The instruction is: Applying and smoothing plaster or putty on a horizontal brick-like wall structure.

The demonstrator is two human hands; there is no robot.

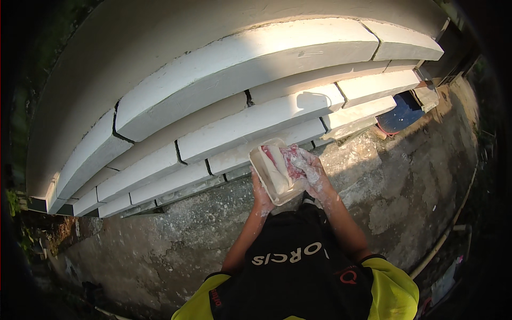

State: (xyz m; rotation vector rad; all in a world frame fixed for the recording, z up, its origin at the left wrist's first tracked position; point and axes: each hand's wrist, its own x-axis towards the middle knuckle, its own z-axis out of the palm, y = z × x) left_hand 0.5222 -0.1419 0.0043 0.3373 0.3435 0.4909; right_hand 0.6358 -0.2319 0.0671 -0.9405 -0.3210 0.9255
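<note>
A small white rectangular tub [265,184] is held out in front of my body, its open top turned up toward me. My left hand [260,196] is closed around the tub's left side, its fingers partly hidden behind the wall. At the tub's right edge my right hand [316,175], smeared with white, is closed on a crumpled pink-and-white cloth [293,160]. Inside the tub lies something pale and elongated [274,168] with a pink strip beside it; I cannot tell whether it belongs to the cloth. White smears also mark both wrists.
Ahead rises a wall with stepped white ledges [250,56], split by dark vertical gaps. A dark blue container [401,113] stands by the wall's right end. Stained concrete ground [176,242] lies below, with a pale pipe [434,249] along the right.
</note>
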